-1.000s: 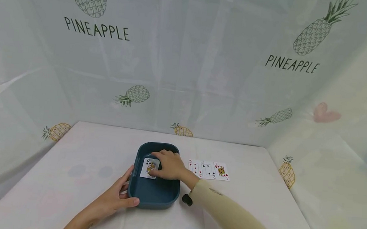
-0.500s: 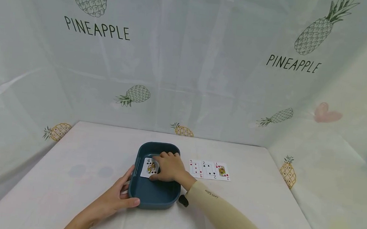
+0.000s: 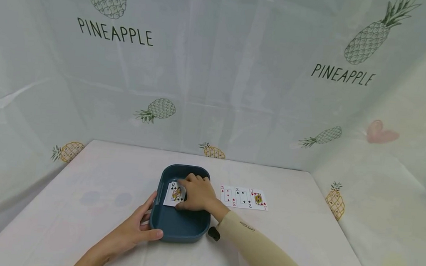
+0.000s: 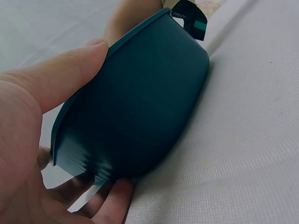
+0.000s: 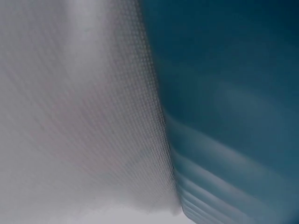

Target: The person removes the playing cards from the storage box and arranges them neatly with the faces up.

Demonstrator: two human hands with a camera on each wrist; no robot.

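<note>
My left hand [image 3: 134, 229] grips a dark teal plastic tray [image 3: 179, 230] at its left side. In the left wrist view the thumb [image 4: 70, 74] lies on the rim of the tray and the other fingers bear against the lower wall. Inside the tray, my right hand [image 3: 198, 194] pinches a black-suited queen playing card [image 3: 176, 193] by its top and bottom edges, thumb at the near end. A white card edge shows from under the queen on the left. The right hand hides the queen's right side. The right wrist view holds only the tray's outer wall [image 5: 229, 107] and white cloth.
Right of the tray, three playing cards lie face up in a row: a three of diamonds [image 3: 228, 196], a black two [image 3: 243, 197] and a jack of hearts [image 3: 258, 199]. A white cloth [image 3: 283, 238] covers the table. Pineapple-printed sheets [image 3: 235, 89] hang behind and beside it.
The queen has shifted slightly under the right hand, baring a white card edge at its left. The left hand and the tray stay put.
</note>
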